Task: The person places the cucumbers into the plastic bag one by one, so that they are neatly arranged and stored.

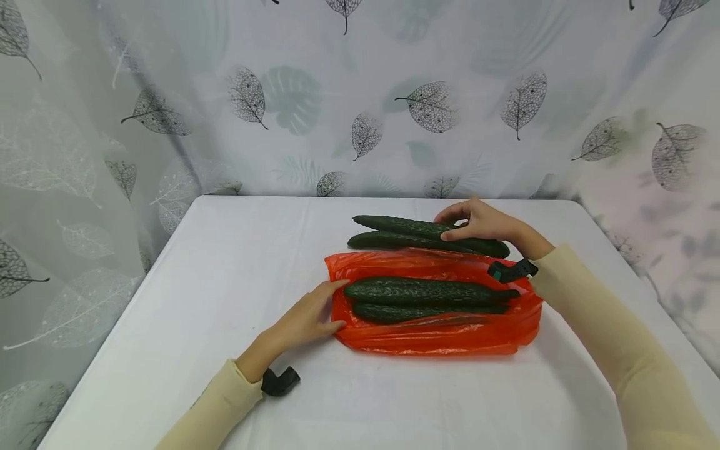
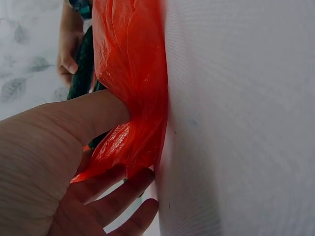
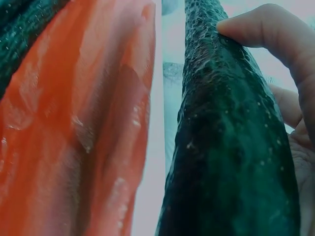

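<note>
The bag (image 1: pixel 427 343) sits on the table (image 1: pixel 197 287) with two cucumbers (image 1: pixel 424 292) in it and another pair (image 1: pixel 394 225) behind it

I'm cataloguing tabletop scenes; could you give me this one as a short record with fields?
Surface: white table
Container: red bag, lying open
In bag: two cucumbers, side by side
Beyond bag: two more cucumbers
Left grip: touches the bag's left end; whether it pinches is unclear
Right grip: holds a cucumber beyond the bag
Backdrop: leaf-print cloth
</note>
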Demonstrator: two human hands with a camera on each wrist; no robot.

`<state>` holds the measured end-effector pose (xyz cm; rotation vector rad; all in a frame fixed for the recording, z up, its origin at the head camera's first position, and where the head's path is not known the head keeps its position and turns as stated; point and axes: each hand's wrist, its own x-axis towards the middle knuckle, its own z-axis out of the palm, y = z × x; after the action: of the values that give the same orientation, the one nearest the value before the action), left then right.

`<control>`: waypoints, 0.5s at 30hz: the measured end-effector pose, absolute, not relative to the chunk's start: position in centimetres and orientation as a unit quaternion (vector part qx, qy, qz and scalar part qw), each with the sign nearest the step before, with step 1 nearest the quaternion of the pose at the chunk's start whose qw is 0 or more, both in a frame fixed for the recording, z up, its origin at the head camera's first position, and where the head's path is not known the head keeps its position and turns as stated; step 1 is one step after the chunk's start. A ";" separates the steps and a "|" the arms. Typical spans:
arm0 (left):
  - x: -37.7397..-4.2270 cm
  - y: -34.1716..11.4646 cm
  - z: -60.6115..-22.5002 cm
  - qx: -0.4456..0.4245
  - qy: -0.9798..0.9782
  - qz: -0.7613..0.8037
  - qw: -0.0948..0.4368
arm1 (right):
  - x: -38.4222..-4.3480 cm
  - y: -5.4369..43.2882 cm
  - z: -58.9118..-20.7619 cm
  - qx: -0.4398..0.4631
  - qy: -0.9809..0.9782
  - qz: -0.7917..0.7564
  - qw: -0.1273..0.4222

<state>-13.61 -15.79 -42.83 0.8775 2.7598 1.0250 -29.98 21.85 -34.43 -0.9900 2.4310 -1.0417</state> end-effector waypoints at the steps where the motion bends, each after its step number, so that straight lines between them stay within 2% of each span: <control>1: -13.6 -15.8 -42.9 0.285 0.898 0.333 0.036 | -29.8 21.9 -34.4 -0.346 0.850 -0.365 0.160; 15: -13.6 -15.8 -42.9 0.281 0.899 0.334 0.038 | -26.4 22.1 -34.8 -0.387 0.829 -0.366 0.174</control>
<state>-13.60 -15.83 -42.89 0.8612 2.7587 1.0235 -26.40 22.09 -34.82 -1.0960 2.3489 -1.0370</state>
